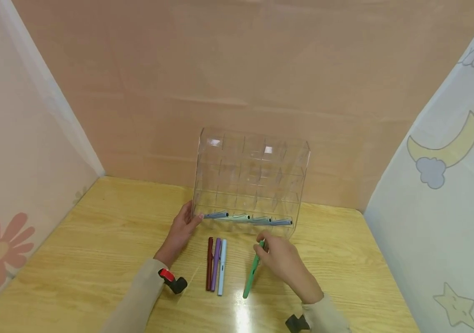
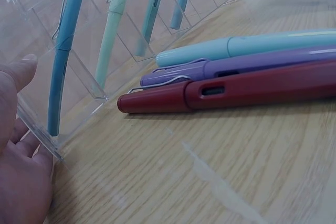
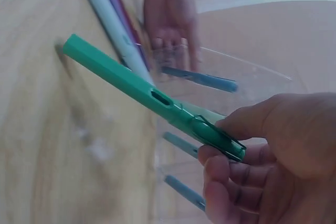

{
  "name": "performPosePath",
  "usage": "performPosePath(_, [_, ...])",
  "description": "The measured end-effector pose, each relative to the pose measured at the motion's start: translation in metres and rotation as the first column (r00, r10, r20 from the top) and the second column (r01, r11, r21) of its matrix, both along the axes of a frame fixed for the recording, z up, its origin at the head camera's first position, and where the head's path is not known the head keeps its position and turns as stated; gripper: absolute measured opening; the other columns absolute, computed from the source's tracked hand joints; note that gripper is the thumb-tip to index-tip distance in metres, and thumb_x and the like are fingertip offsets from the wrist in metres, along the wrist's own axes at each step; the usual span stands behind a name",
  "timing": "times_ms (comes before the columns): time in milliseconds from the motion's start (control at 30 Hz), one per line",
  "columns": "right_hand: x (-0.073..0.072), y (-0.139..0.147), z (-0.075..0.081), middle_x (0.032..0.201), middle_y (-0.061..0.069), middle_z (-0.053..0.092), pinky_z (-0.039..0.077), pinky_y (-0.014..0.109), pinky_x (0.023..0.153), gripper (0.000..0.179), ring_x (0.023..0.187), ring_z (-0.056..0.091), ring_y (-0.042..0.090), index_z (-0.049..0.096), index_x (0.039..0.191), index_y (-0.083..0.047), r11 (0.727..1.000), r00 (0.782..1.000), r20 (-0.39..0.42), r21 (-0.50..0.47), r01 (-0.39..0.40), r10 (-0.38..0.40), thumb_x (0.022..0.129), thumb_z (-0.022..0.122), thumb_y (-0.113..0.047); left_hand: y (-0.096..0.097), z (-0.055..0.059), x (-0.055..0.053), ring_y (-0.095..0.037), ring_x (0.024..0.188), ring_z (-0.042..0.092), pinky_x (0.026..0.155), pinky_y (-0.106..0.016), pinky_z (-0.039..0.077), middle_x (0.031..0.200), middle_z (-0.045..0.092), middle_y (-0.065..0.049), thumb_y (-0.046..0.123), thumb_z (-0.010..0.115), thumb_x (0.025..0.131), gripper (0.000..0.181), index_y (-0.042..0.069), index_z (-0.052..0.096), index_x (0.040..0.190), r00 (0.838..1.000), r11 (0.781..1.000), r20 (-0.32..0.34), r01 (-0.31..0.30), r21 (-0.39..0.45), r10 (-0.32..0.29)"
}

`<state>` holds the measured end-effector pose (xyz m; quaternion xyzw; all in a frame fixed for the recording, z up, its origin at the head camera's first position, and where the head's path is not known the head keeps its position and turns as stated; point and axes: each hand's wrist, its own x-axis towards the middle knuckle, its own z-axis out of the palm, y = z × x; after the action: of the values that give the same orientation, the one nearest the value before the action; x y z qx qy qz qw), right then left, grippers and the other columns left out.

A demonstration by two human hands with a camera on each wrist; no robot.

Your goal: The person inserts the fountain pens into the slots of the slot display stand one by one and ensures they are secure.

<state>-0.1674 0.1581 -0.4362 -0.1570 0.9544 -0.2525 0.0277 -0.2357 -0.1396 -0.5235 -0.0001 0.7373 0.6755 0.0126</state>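
A clear acrylic pen rack [image 1: 249, 173] stands upright at the back, with several blue, teal and pale green pens lying in its bottom row. My left hand [image 1: 180, 232] holds the rack's lower left corner; its thumb is at the front beside a blue pen [image 2: 63, 56]. In my right hand [image 1: 281, 259], the thumb and fingers pinch a green pen [image 3: 118, 77] by its clip end. That pen is tilted, its other end pointing toward me, in front of the rack.
To the left of the green pen, a dark red pen [image 1: 209, 266], a purple pen [image 1: 216, 266] and a light blue pen [image 1: 222, 270] lie side by side on the wooden table [image 1: 107, 249]. A plain backdrop [image 1: 261, 60] rises behind the rack, with patterned cloths at both sides.
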Motion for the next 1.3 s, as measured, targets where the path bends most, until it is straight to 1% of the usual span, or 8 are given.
performPosePath(200, [0.003, 0.015, 0.013, 0.066, -0.008, 0.061, 0.032, 0.016, 0.044, 0.013, 0.046, 0.041, 0.003, 0.070, 0.108, -0.007, 0.997, 1.000, -0.021, -0.070, 0.010, -0.011, 0.104, 0.070, -0.020, -0.001, -0.001, 0.000, -0.039, 0.167, 0.020, 0.136, -0.055, 0.021, 0.177, 0.024, -0.020, 0.027, 0.061, 0.110, 0.073, 0.008, 0.023, 0.169, 1.000, 1.000, 0.013, 0.000, 0.008, 0.000])
performPosePath(400, [0.002, 0.025, 0.020, 0.069, -0.002, 0.063, 0.040, 0.017, 0.044, 0.014, 0.046, 0.052, 0.007, 0.069, 0.103, -0.009, 0.982, 0.996, 0.070, -0.178, 0.062, -0.051, 0.105, 0.068, -0.023, -0.001, -0.002, -0.001, -0.040, 0.167, 0.020, 0.136, -0.055, 0.021, 0.177, 0.024, -0.021, 0.026, 0.061, 0.110, 0.072, 0.008, 0.023, 0.169, 1.000, 1.000, 0.004, 0.000, 0.013, 0.000])
performPosePath(533, [0.001, 0.030, 0.022, 0.072, -0.001, 0.064, 0.043, 0.017, 0.046, 0.018, 0.049, 0.053, 0.008, 0.068, 0.102, -0.009, 0.970, 0.992, 0.099, -0.220, 0.100, -0.080, 0.106, 0.068, -0.026, -0.002, 0.000, 0.000, -0.041, 0.167, 0.020, 0.136, -0.056, 0.020, 0.177, 0.024, -0.022, 0.024, 0.060, 0.111, 0.071, 0.008, 0.023, 0.169, 1.000, 1.000, 0.010, -0.006, 0.006, 0.006])
performPosePath(833, [0.001, 0.048, 0.026, 0.065, -0.003, 0.053, 0.039, 0.017, 0.045, 0.020, 0.048, 0.048, 0.006, 0.071, 0.099, -0.010, 0.967, 0.990, 0.077, -0.220, 0.132, -0.117, 0.106, 0.069, -0.029, -0.006, -0.002, 0.001, -0.042, 0.166, 0.021, 0.136, -0.056, 0.022, 0.177, 0.023, -0.023, 0.023, 0.060, 0.111, 0.071, 0.006, 0.023, 0.169, 1.000, 1.000, -0.002, -0.007, -0.002, 0.007])
performPosePath(1000, [0.002, 0.063, 0.034, 0.065, 0.000, 0.056, 0.041, 0.017, 0.045, 0.020, 0.048, 0.051, 0.008, 0.073, 0.101, -0.009, 0.957, 0.985, 0.097, -0.238, 0.164, -0.145, 0.106, 0.068, -0.028, -0.006, -0.002, 0.001, -0.042, 0.166, 0.022, 0.136, -0.056, 0.023, 0.176, 0.024, -0.023, 0.024, 0.060, 0.111, 0.070, 0.006, 0.024, 0.168, 1.000, 1.000, -0.015, -0.005, 0.007, 0.005])
performPosePath(1100, [0.003, 0.072, 0.039, 0.068, 0.003, 0.059, 0.044, 0.020, 0.045, 0.023, 0.051, 0.056, 0.012, 0.073, 0.105, -0.007, 0.952, 0.981, 0.106, -0.242, 0.186, -0.164, 0.107, 0.067, -0.029, -0.007, -0.002, 0.000, -0.042, 0.165, 0.023, 0.136, -0.056, 0.023, 0.176, 0.025, -0.023, 0.024, 0.060, 0.111, 0.070, 0.006, 0.024, 0.168, 1.000, 1.000, -0.030, 0.000, 0.008, 0.000])
performPosePath(1200, [0.004, 0.081, 0.045, 0.071, 0.005, 0.062, 0.048, 0.022, 0.047, 0.027, 0.054, 0.060, 0.014, 0.074, 0.109, -0.006, 0.948, 0.976, 0.105, -0.235, 0.213, -0.193, 0.107, 0.066, -0.031, -0.007, -0.003, -0.002, -0.041, 0.165, 0.024, 0.135, -0.056, 0.024, 0.175, 0.027, -0.023, 0.023, 0.060, 0.111, 0.069, 0.006, 0.025, 0.168, 0.999, 1.000, -0.044, 0.003, 0.011, -0.002])
performPosePath(1300, [0.004, 0.088, 0.049, 0.073, 0.005, 0.063, 0.052, 0.024, 0.050, 0.032, 0.056, 0.061, 0.013, 0.074, 0.112, -0.003, 0.946, 0.973, 0.079, -0.227, 0.230, -0.217, 0.108, 0.064, -0.033, -0.007, -0.004, -0.003, -0.042, 0.165, 0.025, 0.135, -0.056, 0.024, 0.175, 0.027, -0.024, 0.022, 0.060, 0.110, 0.069, 0.006, 0.025, 0.168, 0.999, 1.000, -0.051, 0.003, 0.015, -0.002])
